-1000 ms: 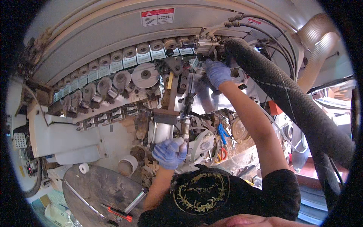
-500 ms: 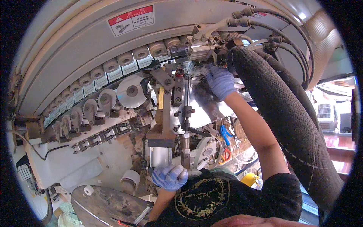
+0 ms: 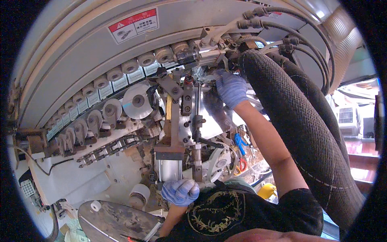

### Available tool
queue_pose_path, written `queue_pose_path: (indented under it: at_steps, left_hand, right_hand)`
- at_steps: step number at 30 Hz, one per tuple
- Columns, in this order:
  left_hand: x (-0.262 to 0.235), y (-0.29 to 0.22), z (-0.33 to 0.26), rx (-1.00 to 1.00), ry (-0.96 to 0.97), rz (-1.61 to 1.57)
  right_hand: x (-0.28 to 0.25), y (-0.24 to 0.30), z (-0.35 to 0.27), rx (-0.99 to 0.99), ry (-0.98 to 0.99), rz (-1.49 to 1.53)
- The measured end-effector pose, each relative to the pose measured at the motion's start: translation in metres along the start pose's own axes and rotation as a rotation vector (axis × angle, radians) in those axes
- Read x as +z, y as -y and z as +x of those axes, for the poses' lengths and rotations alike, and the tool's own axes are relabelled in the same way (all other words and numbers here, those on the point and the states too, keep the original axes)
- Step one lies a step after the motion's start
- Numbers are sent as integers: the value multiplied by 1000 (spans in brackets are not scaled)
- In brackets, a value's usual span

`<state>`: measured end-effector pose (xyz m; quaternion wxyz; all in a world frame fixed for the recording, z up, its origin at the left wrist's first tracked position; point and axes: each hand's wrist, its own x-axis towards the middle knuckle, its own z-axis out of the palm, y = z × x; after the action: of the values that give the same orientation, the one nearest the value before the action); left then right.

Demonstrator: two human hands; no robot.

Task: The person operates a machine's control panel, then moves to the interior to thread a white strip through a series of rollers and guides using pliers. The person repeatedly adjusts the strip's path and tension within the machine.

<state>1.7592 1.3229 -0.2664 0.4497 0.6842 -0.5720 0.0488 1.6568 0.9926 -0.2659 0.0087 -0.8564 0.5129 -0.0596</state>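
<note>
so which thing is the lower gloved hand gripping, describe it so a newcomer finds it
Start at the big grey machine housing with its curved row of rollers. Below it, a vertical metal shaft hangs. The left hand grips its bottom end; unlike the neighbouring wheels, it is slim and straight.

A person in blue gloves works inside an open machine: the left hand [image 3: 180,192] is closed around the foot of an upright metal rod assembly [image 3: 197,137], while the right hand [image 3: 230,87] reaches up into the mechanism beside a thick black ribbed hose [image 3: 298,121]. A row of pale rollers [image 3: 121,74] curves above a shiny metal disc [image 3: 137,101].
</note>
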Motion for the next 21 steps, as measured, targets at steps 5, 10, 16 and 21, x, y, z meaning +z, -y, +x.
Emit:
queue_pose_path:
  at_steps: [5, 10, 16, 21]
  left_hand:
    - [0, 1, -2, 6, 9, -2]
    - [1, 1, -4, 18, -9, 1]
    - [3, 3, -4, 28, -35, -13]
    - [4, 1, -4, 9, -56, -12]
  right_hand:
    - [-9, 10, 1, 76, 57, -70]
    - [7, -1, 1, 39, -29, 54]
    - [10, 0, 1, 61, -81, 148]
    - [10, -1, 4, 49, -62, 178]
